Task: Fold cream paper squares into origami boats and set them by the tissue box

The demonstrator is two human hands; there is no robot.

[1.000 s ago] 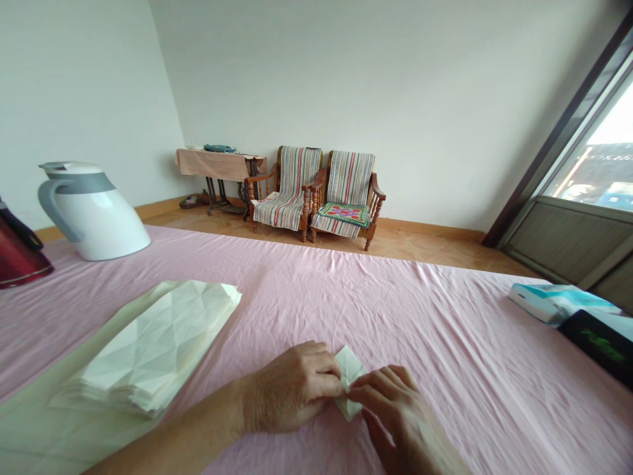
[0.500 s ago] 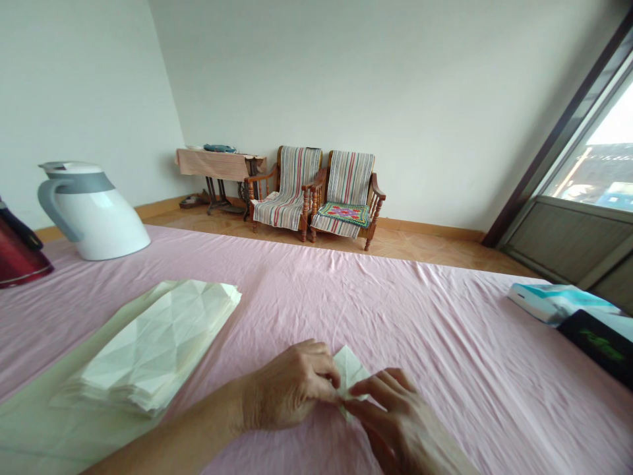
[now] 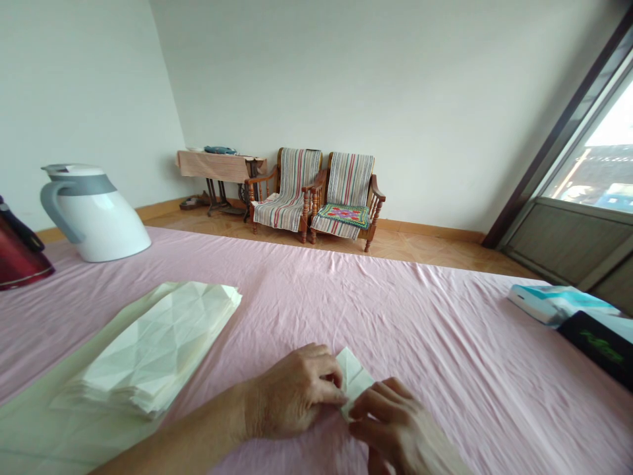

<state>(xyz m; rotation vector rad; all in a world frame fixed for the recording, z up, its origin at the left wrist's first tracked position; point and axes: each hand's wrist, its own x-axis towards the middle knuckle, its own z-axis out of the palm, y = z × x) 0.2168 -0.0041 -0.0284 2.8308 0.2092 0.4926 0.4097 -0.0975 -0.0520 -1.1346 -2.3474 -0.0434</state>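
Note:
A small piece of folded pale paper (image 3: 355, 373) lies on the pink cloth between my hands, its far corner pointing away from me. My left hand (image 3: 297, 389) grips the paper's left edge, thumb and curled fingers closed on it. From the right, my right hand (image 3: 395, 422) pinches the near right side, fingertips bent down against the paper. The near part of the paper is hidden under my fingers. Left of my hands sits a stack of creased pale paper sheets (image 3: 158, 343), resting on a larger pale sheet (image 3: 30, 422).
A pink cloth (image 3: 435, 316) covers the table. A white jug (image 3: 109, 218) and a red kettle (image 3: 20, 254) stand at the left. At the right are a blue-and-white packet (image 3: 554, 303) and a black box (image 3: 598, 343). Two chairs (image 3: 341, 191) stand beyond.
My right fingertips have shifted slightly down and right along the paper, uncovering more of it. My left hand has moved a little toward me and to the right.

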